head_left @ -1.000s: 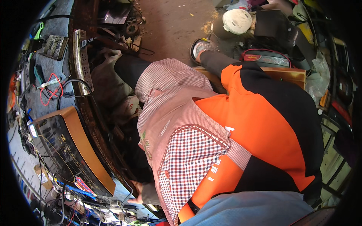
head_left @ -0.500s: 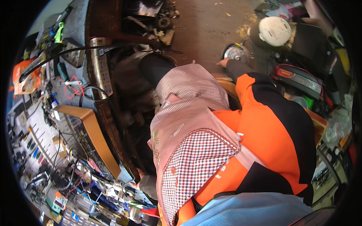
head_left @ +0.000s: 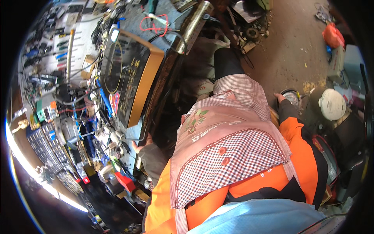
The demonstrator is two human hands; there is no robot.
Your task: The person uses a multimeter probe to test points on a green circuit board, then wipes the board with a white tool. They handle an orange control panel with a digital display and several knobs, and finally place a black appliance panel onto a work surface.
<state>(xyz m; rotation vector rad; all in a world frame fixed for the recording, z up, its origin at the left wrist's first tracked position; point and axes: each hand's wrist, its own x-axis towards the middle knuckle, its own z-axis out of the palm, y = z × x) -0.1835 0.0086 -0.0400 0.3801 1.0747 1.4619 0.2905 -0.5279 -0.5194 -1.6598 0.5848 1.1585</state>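
Observation:
My left hand [head_left: 142, 145] rests at the front edge of the cluttered workbench [head_left: 137, 126], its visible fingers apart and nothing seen in them. Close by on the bench, a flat appliance with a black glossy top and a golden side [head_left: 141, 91] stands tilted. On the other side, my right hand [head_left: 279, 97] is low beside a round metal thing [head_left: 291, 102] on the floor. A finger is stretched out; the sleeve covers much of that hand. Whether it touches the round thing I cannot tell.
A power strip [head_left: 197, 24] runs along the bench edge, with red wires [head_left: 156, 28] near it. Screwdrivers and cables crowd the bench. To the right stand a white-lidded bucket [head_left: 332, 104] and an orange-red bag [head_left: 333, 36]. Scrap parts [head_left: 252, 33] lie on the floor ahead.
My view has swung to the left, so more of the bench shows and the floor things sit farther right. Both hands stay near the same places.

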